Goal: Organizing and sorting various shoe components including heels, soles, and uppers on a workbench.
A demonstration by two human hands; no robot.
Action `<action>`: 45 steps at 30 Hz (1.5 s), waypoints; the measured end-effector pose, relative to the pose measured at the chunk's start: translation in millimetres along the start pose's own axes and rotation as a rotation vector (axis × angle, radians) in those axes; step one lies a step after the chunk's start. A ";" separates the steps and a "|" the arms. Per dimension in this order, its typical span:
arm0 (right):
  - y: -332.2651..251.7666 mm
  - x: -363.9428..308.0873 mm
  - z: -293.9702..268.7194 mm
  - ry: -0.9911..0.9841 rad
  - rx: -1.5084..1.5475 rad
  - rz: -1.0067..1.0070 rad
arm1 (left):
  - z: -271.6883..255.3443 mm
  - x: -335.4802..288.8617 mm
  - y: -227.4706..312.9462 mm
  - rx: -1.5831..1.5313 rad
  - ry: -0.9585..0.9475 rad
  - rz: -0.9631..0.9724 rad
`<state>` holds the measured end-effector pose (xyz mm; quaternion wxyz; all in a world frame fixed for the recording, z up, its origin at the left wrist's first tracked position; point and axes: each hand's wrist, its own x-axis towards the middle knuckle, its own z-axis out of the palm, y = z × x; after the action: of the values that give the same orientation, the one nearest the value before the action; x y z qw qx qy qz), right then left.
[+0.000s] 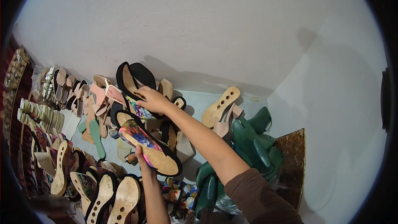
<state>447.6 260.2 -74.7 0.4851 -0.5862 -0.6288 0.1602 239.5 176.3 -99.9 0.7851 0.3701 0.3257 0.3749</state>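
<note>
My left hand [143, 160] is closed on a floral sandal [162, 164] with a cork-coloured footbed, a black edge and a multicoloured strap. It is held tilted above the shoes on the pale surface. A little farther off, my right hand [152, 101] grips a second sandal [127, 77], with a black rim and a tan footbed. The fingers are over its footbed and hide part of it. A wide black strap [143, 74] shows beside this sandal; I cannot tell whether it belongs to it. Floral material shows below my right hand, next to the first sandal.
Pink and beige sandals [98, 95] crowd the left. A wooden sole with holes [224, 104] lies right of my hands. Green shoe lasts [248, 139] pile near a worn brown board [291, 157]. More soles [125, 197] stand at the lower left. A white wall [199, 29] rises behind.
</note>
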 end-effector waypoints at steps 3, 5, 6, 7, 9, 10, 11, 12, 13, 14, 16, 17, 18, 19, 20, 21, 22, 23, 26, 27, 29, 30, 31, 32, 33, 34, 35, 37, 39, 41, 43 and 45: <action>-4.5 -20.8 8.9 -0.023 -0.056 0.087 | 4.7 -2.4 -3.9 -0.001 0.037 0.053; -5.2 -35.9 13.8 0.013 -0.081 0.036 | -1.7 3.5 -9.9 -0.012 0.011 0.065; -4.4 -41.3 14.4 0.046 -0.102 -0.019 | -5.6 4.9 -11.4 -0.022 -0.011 0.080; -0.4 -45.7 8.4 0.048 -0.108 -0.014 | -4.6 5.6 -10.9 -0.024 -0.016 0.075; 9.9 -58.5 -11.6 0.000 -0.037 0.028 | -0.9 4.7 -5.9 -0.049 -0.170 0.012; 22.0 -70.8 -32.9 -0.031 -0.069 0.064 | 6.0 3.2 -5.7 -0.056 -0.178 0.007; 28.7 -83.2 -52.3 -0.068 -0.088 0.094 | 10.2 0.6 -3.5 -0.044 -0.137 0.023; 32.7 -95.9 -65.2 -0.238 -0.145 0.319 | 11.8 -1.0 -1.8 -0.032 -0.096 0.039; 30.8 -104.1 -76.6 -0.409 -0.201 0.534 | 9.8 -1.6 1.9 -0.030 -0.088 0.049; 63.1 -141.3 -91.6 -0.400 -0.445 0.636 | 22.7 0.6 -8.4 -0.058 -0.128 0.031; 36.2 -157.6 -95.3 -0.640 -0.524 0.911 | 32.3 -11.5 2.7 -0.040 0.022 0.081; 39.3 -174.1 -98.8 -0.713 -0.598 0.903 | 32.2 -12.8 1.6 -0.044 0.020 0.080; 42.5 -186.7 -97.8 -0.786 -0.672 0.892 | 29.9 -11.9 -1.6 -0.042 -0.027 0.051; 40.1 -191.1 -93.2 -0.788 -0.673 0.890 | 26.1 -9.9 -6.3 -0.038 -0.068 0.024; 38.2 -193.9 -88.8 -0.705 -0.706 0.882 | 25.4 -6.1 -12.1 -0.051 -0.043 0.065; 37.3 -194.9 -86.8 -0.620 -0.738 0.873 | 21.4 -8.5 -15.7 -0.052 -0.041 0.067; 35.1 -194.8 -89.7 -0.620 -0.739 0.875 | 28.5 -15.6 -12.7 -0.041 -0.043 0.050; 33.6 -194.9 -95.9 -0.522 -0.749 0.869 | 32.7 -19.0 -11.5 -0.030 -0.045 0.032; 4.8 -182.4 -110.1 -0.266 -0.657 0.790 | -2.4 -12.4 -25.2 -0.046 -0.079 0.071; -9.7 -176.8 -111.0 -0.109 -0.557 0.731 | -13.6 -11.8 -25.9 -0.041 -0.067 0.080; -24.9 -171.7 -111.3 -0.050 -0.488 0.639 | -20.8 -10.0 -27.5 -0.042 -0.116 0.083; -30.8 -168.0 -109.8 0.011 -0.417 0.549 | -24.0 -8.4 -28.4 -0.042 -0.109 0.089; -35.9 -164.5 -107.3 0.005 -0.414 0.543 | -25.7 -8.0 -28.6 -0.047 -0.059 0.145; -41.5 -159.4 -103.1 0.041 -0.462 0.344 | -28.2 -7.9 -27.8 -0.051 -0.008 0.203; -47.7 -153.6 -98.1 0.078 -0.503 0.142 | -31.4 -7.9 -25.9 -0.049 0.003 0.213; -64.6 -144.0 -97.6 0.064 -0.433 0.127 | -32.2 -7.4 -23.7 -0.042 0.005 0.230; -68.4 -133.3 -92.7 0.059 -0.427 0.118 | -32.9 -6.7 -21.1 -0.034 0.009 0.248; -70.2 -112.5 -85.3 0.133 -0.513 -0.245 | -21.1 -12.5 -12.3 -0.017 0.034 0.267; -71.8 -88.1 -73.1 0.157 -0.574 -0.381 | -13.4 -17.6 -2.4 -0.025 0.074 0.231; -69.5 -66.4 -57.3 0.140 -0.581 -0.581 | -1.4 -26.2 7.7 -0.060 0.054 0.209; -66.8 -48.7 -38.4 0.134 -0.607 -0.635 | -20.3 -21.2 -5.6 -0.107 0.057 0.221; -46.9 -40.5 -21.1 0.195 -0.734 -0.656 | -0.3 -28.4 -1.3 -0.098 0.125 0.263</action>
<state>430.8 204.0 -45.6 0.3282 -0.5016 -0.7468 -0.2881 225.4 152.3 -94.4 0.7244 0.3468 0.3041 0.5123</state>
